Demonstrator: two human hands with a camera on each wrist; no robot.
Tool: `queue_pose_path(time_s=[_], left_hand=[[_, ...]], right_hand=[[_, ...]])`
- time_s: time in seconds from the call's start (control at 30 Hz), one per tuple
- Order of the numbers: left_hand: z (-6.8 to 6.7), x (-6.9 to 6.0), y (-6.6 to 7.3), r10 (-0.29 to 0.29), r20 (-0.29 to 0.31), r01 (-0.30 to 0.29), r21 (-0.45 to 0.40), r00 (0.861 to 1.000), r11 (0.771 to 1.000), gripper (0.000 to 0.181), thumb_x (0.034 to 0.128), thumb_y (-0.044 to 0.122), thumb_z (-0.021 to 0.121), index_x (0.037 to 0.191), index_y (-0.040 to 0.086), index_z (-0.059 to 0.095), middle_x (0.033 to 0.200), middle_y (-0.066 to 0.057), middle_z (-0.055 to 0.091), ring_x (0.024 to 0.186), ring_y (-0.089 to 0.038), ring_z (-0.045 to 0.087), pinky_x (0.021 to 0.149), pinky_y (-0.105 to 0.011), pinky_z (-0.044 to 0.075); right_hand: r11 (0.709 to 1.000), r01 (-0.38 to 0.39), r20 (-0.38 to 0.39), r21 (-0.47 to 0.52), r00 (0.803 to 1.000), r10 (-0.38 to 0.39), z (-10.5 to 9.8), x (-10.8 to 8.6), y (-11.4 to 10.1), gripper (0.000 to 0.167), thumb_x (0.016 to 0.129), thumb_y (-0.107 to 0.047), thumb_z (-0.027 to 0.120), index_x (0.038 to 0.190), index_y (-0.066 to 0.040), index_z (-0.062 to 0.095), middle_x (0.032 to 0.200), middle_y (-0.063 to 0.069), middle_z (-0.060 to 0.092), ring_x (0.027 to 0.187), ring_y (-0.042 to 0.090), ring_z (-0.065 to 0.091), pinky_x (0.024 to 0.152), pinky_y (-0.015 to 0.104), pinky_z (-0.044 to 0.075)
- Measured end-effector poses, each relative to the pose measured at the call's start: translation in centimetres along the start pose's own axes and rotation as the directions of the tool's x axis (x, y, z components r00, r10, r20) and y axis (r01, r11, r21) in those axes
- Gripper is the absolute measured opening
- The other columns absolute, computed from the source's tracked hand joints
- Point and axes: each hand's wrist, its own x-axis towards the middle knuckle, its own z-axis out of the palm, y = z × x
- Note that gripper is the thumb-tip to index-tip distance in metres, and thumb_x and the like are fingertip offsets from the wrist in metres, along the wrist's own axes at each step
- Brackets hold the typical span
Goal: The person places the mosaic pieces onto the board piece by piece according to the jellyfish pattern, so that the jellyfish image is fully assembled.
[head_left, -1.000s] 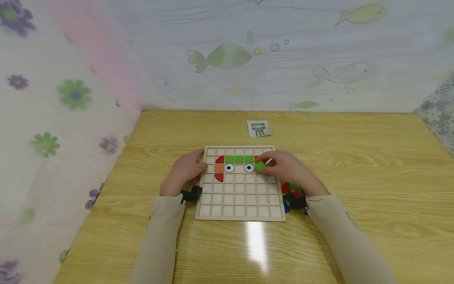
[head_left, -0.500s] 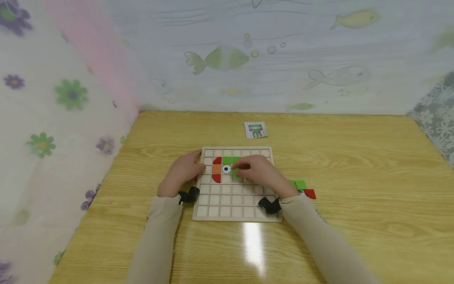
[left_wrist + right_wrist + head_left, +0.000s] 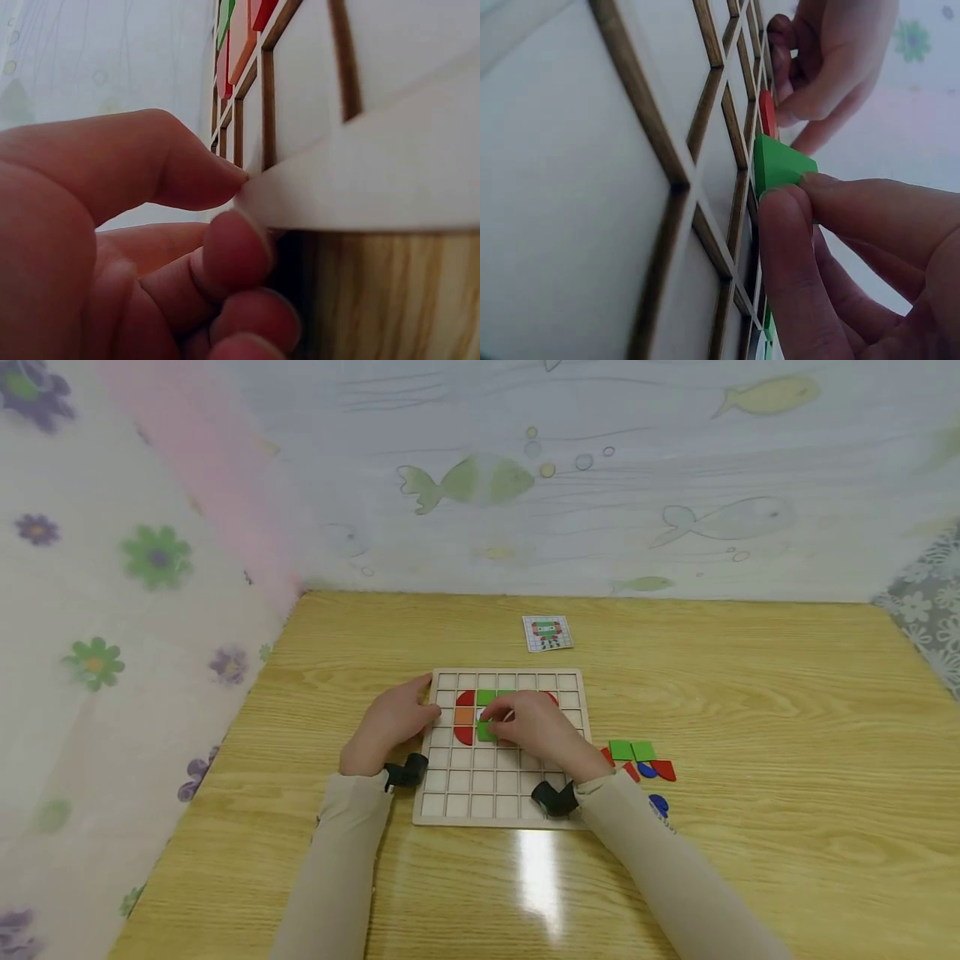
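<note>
1. Left hand (image 3: 392, 720) is gripping the left rim of the pale wooden grid board (image 3: 459, 782), near its far-left corner; thumb is resting on top of the rim, other fingertips are curling in against the edge.
2. Inside the board, left side, one column, far to near: red quarter-round piece (image 3: 467, 698), orange square tile (image 3: 464, 717), second red quarter-round piece (image 3: 465, 736). All are sitting in cells.
3. Next board column right: flat green square tile (image 3: 486, 697) is sitting level with the far red piece. White round eye piece (image 3: 480, 715) is showing only partly, next to the orange tile.
4. Handled tile, flat and green (image 3: 485, 732), is sitting at the board cell just right of the near red piece. Right-wrist view: it is standing proud of the board surface; can't tell if any edge is seated.
5. Right hand (image 3: 536, 720) is reaching over the board; thumb and finger are clamping that tile.
6. Printed picture card (image 3: 547, 632) is lying beyond the board's far edge, right of its middle.
7. Red piece (image 3: 552, 698) is peeking out past the right hand, on the board's right side.
8. Loose pieces are lying just right of the board: two green squares (image 3: 620, 749), red ones (image 3: 663, 769), blue ones (image 3: 658, 804).
</note>
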Motion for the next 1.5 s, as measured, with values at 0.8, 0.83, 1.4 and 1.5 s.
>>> queue_pose_path(time_s=[0.8,0.83,1.4,1.5], left_hand=[[-0.5,0.3,0.1,0.014,-0.021,-0.014,0.008,1.000,1.000,0.063,0.0843,0.027,0.050,0.142,0.017,0.026,0.057,-0.003,0.055,0.054,-0.018,0.050,0.067,-0.032,0.039],[-0.4,0.3,0.1,0.010,-0.020,-0.010,0.001,1.000,1.000,0.063,0.0843,0.027,0.050,0.142,0.018,0.026,0.056,-0.002,0.055,0.052,-0.017,0.049,0.065,-0.031,0.039],[0.3,0.2,-0.1,-0.004,-0.030,0.003,-0.013,1.000,1.000,0.064,0.0834,0.028,0.050,0.142,0.020,0.026,0.053,0.000,0.052,0.044,-0.015,0.047,0.055,-0.030,0.039],[0.4,0.2,-0.1,0.002,-0.029,-0.003,-0.019,1.000,1.000,0.064,0.0830,0.027,0.049,0.142,0.020,0.026,0.052,0.000,0.053,0.043,-0.015,0.047,0.053,-0.030,0.040]], right_hand=[[0.987,0.073,-0.001,-0.140,0.997,-0.074,-0.9,-0.3,-0.8,0.014,0.085,-0.025,0.059,0.096,-0.020,0.065,0.083,-0.009,0.056,0.074,0.008,0.051,0.066,0.027,0.041],[0.987,0.075,0.012,-0.142,0.997,-0.074,-1.2,-0.4,-0.7,0.015,0.086,-0.026,0.058,0.097,-0.020,0.065,0.083,-0.010,0.056,0.074,0.008,0.051,0.067,0.027,0.042],[0.982,0.067,0.068,-0.176,0.996,-0.056,-5.5,-4.4,3.3,0.020,0.087,-0.029,0.056,0.102,-0.019,0.064,0.084,-0.008,0.057,0.075,0.010,0.051,0.067,0.029,0.042],[0.981,0.049,0.062,-0.187,0.997,-0.038,-6.2,-5.2,4.2,0.020,0.086,-0.028,0.057,0.102,-0.018,0.064,0.084,-0.006,0.057,0.075,0.012,0.051,0.065,0.029,0.042]])
